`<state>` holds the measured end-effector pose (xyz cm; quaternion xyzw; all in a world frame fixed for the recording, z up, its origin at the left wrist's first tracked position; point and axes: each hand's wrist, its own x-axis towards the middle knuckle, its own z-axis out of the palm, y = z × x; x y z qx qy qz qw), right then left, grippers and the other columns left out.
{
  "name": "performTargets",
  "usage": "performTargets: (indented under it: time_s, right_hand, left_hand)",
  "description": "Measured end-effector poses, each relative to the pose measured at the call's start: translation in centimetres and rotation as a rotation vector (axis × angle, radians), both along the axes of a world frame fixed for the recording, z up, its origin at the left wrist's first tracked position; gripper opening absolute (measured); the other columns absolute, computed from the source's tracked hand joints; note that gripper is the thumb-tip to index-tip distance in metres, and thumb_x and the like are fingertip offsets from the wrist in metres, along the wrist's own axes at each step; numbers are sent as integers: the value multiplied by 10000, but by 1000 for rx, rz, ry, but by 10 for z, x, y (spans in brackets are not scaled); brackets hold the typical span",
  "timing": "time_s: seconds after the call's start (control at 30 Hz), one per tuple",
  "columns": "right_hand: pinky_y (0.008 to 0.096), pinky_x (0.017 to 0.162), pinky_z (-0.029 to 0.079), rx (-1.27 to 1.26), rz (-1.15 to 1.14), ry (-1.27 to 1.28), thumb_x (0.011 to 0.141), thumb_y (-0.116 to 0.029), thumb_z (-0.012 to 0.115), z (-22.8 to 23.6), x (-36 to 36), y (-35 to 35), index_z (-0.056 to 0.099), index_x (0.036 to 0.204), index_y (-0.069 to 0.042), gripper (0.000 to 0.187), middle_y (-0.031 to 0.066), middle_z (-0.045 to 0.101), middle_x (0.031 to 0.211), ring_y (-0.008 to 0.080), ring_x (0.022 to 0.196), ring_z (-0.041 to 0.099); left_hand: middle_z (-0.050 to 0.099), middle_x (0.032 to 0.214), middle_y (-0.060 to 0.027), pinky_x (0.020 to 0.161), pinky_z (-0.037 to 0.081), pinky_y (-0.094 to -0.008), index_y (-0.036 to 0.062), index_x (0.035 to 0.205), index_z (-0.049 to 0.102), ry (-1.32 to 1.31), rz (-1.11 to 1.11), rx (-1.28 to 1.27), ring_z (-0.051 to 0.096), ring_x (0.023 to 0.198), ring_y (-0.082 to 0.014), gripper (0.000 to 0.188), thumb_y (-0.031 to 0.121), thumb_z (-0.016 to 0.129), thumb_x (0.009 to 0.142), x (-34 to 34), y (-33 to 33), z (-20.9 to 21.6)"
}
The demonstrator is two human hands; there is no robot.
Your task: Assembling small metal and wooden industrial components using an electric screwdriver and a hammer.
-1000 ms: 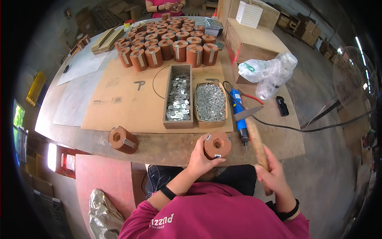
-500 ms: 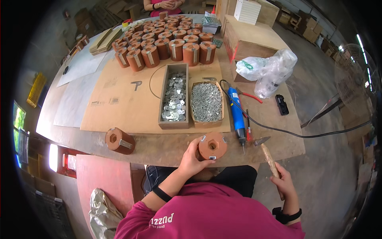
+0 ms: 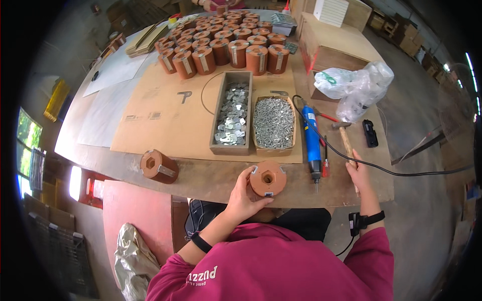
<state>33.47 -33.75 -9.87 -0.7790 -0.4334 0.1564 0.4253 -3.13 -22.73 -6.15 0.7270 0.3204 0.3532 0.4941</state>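
Note:
My left hand (image 3: 245,201) is wrapped round the side of a reddish-brown cylinder (image 3: 277,181) at the table's front edge. A hexagonal hole opens in its top, and small metal pieces show at its rim. My right hand (image 3: 358,174) grips the wooden handle of a hammer (image 3: 347,143) over the right side of the table, with the head pointing away from me beside the red-handled pliers (image 3: 329,117). Between the hands lie a blue electric screwdriver (image 3: 312,143) and a red-handled screwdriver (image 3: 326,167). Another brown cylinder (image 3: 164,168) lies tilted to the left.
A wooden box of metal plates (image 3: 232,114) and a carton of screws (image 3: 273,123) stand mid-table. Behind them are many brown cylinders (image 3: 219,50). Plastic bags (image 3: 351,90), a black device (image 3: 370,133) and a cable (image 3: 401,174) are at right. Another person's hands (image 3: 208,5) show at the far end.
My right hand has carried the hammer forward, from the table's front edge to beside the pliers. My left hand still holds the cylinder in place. The whole view has shifted slightly.

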Motion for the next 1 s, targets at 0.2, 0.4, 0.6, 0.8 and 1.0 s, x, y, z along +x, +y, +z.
performTargets:
  time_s: [0.2,0.4,0.6,0.8,1.0]
  right_hand:
    - [405,829,405,-439,-19,-811,782,-194,561,37,-36,-2,497,1117,-6,390,217,506,1057,348,988,480]
    - [404,730,439,-667,50,-370,759,-168,566,84,-95,-33,576,958,-21,248,179,559,789,333,777,542]
    - [393,673,431,-236,173,-174,753,-159,577,105,-137,31,554,949,-26,238,163,558,810,320,776,545]
    - [406,823,405,-436,100,-492,745,-159,585,63,-132,93,361,1203,14,538,235,483,1017,372,958,475]
    - [398,856,419,-504,-32,-317,639,-153,626,31,-109,129,206,1309,16,809,286,443,1142,404,1006,483]
  left_hand:
    - [359,1244,-179,919,384,-343,7,1309,167,-124,-117,-12,364,1189,-250,885,57,744,640,-10,7,18]
    - [267,1343,-127,1015,235,-380,34,1327,176,-224,-150,-412,290,1241,-268,814,152,687,704,2,9,40]
    - [321,1288,-150,988,285,-330,9,1311,214,-99,-150,-302,332,1198,-227,745,89,658,718,6,14,35]
    - [311,1281,-130,959,317,-302,0,1309,217,-151,-176,-273,332,1184,-187,705,-32,617,729,5,15,17]
    - [395,1217,-201,946,346,-339,-19,1268,283,-179,-136,-223,406,1149,-290,702,119,677,702,7,13,7]
